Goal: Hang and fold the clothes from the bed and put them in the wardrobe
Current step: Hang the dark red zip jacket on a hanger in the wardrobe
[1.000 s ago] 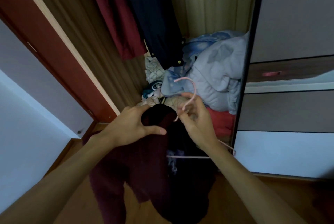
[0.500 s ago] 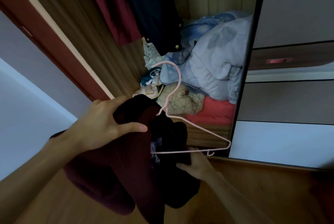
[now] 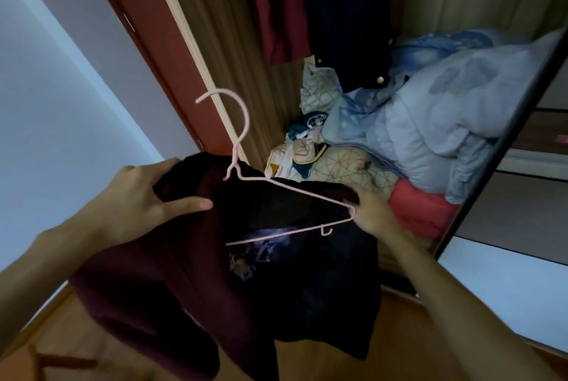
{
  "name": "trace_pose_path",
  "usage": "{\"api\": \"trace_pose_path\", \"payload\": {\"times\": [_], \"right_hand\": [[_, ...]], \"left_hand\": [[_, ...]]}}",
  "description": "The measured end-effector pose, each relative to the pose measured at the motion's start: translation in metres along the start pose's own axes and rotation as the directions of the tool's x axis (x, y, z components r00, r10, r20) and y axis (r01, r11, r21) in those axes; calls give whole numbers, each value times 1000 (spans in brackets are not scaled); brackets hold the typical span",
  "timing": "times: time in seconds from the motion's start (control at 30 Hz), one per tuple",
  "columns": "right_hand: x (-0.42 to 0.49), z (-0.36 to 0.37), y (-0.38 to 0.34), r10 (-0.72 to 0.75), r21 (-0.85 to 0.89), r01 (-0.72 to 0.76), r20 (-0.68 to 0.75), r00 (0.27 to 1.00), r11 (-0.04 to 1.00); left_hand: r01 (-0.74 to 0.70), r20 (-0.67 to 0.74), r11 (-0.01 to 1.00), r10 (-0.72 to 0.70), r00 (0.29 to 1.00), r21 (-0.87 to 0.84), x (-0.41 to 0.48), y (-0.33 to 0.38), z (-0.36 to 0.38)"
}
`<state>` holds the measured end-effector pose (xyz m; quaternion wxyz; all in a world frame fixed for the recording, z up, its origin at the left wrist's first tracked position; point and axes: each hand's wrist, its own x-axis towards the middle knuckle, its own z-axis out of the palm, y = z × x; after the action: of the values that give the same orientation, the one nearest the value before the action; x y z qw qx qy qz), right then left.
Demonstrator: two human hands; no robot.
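I hold a dark maroon and black garment point(image 3: 190, 282) in front of the open wardrobe. My left hand point(image 3: 144, 196) grips its upper left part, thumb stretched across the cloth. A pink wire hanger point(image 3: 246, 134) sits partly inside the garment, hook pointing up and left. My right hand point(image 3: 373, 211) holds the garment's right shoulder at the hanger's right corner; its fingers are partly hidden behind the cloth.
Inside the wardrobe point(image 3: 215, 42) hang a red garment point(image 3: 276, 5) and a dark navy one point(image 3: 347, 18). Below them lies a heap of pale blue bedding point(image 3: 430, 122), patterned cloth point(image 3: 344, 171) and a red fold point(image 3: 421, 211). A sliding door point(image 3: 522, 196) stands right. Wooden floor lies underneath.
My right hand has left the hanger's neck, dropped, then come up to the garment's right shoulder. The hanger now stands upright with its hook raised, and the garment is spread wider.
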<state>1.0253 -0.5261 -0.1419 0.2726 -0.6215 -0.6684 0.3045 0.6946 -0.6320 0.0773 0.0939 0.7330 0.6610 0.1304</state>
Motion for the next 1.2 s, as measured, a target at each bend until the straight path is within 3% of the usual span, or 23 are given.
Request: {"api": "trace_pose_path", "payload": {"times": [0.23,0.4,0.53,0.6,0.67,0.7,0.77,0.83,0.93,1.1,1.2], "right_hand": [[5,-60,-76,-75,-145,60,-96,993,988],[-24,-54,-149,-169,-289,125,-131,977,949],[-56,-37,-203,-338,-319,288,-113,934,903],[-68,-51,-206,-417,-202,398,-61,907,895],[-72,-81,-191,-462,74,461,-11,887,884],[-70,-100,-178,-477,172,483,-82,875,858],[-62,-139,-149,-455,132,508,-297,839,851],[-55,-167,-136,-414,-2,434,-302,859,901],[-43,-180,-132,-335,-36,334,-194,922,942],[-39,-175,-147,-409,-70,403,-137,902,913],[-45,-169,-174,-392,29,397,-114,913,917]], "left_hand": [[105,-64,992,-109,992,-64,8,-26,26],[43,-174,997,-53,983,-58,24,0,54],[-49,-280,949,-42,959,-311,37,31,56],[-75,-300,885,-75,951,-460,37,33,45],[-126,-339,818,-88,937,-561,33,29,32],[-161,-371,785,-93,924,-598,31,27,25],[-234,-439,730,-100,893,-642,29,28,10],[-306,-482,698,-63,874,-647,29,33,-4],[-403,-501,684,63,863,-608,32,43,-20],[-454,-462,727,211,862,-515,58,52,-38],[-490,-440,744,291,850,-454,79,67,-43]]}}
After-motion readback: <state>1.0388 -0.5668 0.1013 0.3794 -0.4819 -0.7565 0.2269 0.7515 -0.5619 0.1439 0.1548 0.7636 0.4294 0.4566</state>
